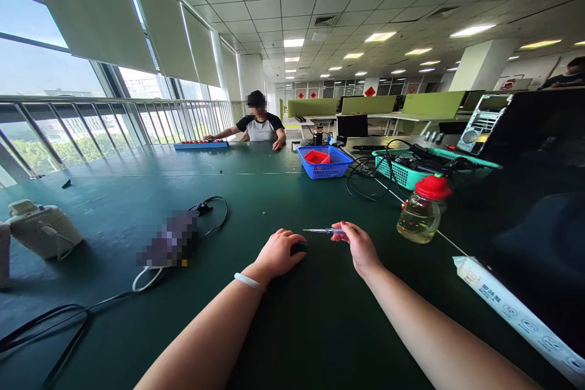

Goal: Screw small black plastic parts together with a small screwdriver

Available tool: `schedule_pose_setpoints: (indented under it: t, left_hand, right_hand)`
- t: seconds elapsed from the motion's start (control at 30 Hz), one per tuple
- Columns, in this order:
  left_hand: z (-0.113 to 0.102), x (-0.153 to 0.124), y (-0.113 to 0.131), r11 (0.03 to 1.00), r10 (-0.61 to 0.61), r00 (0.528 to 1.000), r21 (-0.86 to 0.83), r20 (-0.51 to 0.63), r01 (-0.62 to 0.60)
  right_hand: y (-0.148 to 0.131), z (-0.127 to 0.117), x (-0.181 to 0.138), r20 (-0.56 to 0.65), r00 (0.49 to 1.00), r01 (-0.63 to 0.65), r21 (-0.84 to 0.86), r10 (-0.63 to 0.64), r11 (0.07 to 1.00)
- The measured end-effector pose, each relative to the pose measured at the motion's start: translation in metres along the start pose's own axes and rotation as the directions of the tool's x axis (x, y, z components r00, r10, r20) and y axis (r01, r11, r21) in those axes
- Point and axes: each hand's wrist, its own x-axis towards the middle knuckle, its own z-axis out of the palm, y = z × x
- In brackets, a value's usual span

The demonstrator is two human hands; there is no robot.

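My left hand [280, 254], with a white bracelet at its wrist, lies on the dark green table. Its fingers curl over a black computer mouse [298, 248], mostly hidden beneath the palm. To the right, my right hand [359, 247] is closed around the clear handle of a thin screwdriver [322, 230]. The screwdriver's metal shaft points left, level above the tabletop, its tip close to my left fingers and apart from the mouse.
Beyond my hands stand a blue basket [337, 169] with red trays and a green basket [402, 174] of cables. A red-lidded bottle [418, 219] and a long white package [512, 311] are at right. A blurred device [171, 237] lies left. A person [262, 128] sits opposite.
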Motion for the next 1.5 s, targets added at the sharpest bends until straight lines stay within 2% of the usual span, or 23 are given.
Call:
schedule_pose_setpoints:
  t: [0.23,0.63,0.8,1.03,1.17,1.33,1.4,1.5]
  left_hand:
    - [-0.001,-0.001,0.002,1.0,-0.013,1.0,0.018,0.002,0.013]
    - [-0.001,-0.005,0.001,0.996,-0.09,0.996,0.011,-0.019,0.09]
    - [0.002,-0.006,0.005,0.996,-0.075,0.996,0.044,-0.049,0.078]
    - [0.0,-0.011,0.007,0.986,-0.158,0.987,0.054,-0.038,0.16]
    - [-0.011,-0.042,0.014,0.983,-0.181,0.983,-0.002,-0.028,0.181]
    - [-0.032,-0.11,0.021,0.979,-0.19,0.981,-0.069,0.035,0.192]
    - [-0.042,-0.14,0.015,0.976,-0.208,0.976,-0.046,0.061,0.211]
    - [-0.059,-0.181,-0.009,0.971,-0.232,0.971,0.062,0.052,0.229]
  right_hand:
    - [-0.002,0.001,-0.002,0.044,0.999,0.014,-0.025,-0.013,1.0]
    - [-0.003,0.001,-0.002,0.059,0.998,-0.001,0.044,-0.002,0.999]
    - [-0.003,0.002,-0.001,0.076,0.997,-0.007,0.065,0.002,0.998]
    - [-0.004,-0.001,0.001,0.081,0.997,-0.008,0.105,-0.001,0.994]
    - [-0.004,-0.002,0.001,0.08,0.997,-0.017,0.157,0.005,0.987]
    - [0.0,-0.003,0.003,0.089,0.996,-0.04,0.206,0.022,0.978]
    - [0.001,-0.003,0.003,0.089,0.996,-0.045,0.208,0.027,0.977]
    - [0.0,-0.004,0.002,0.088,0.996,-0.051,0.216,0.033,0.975]
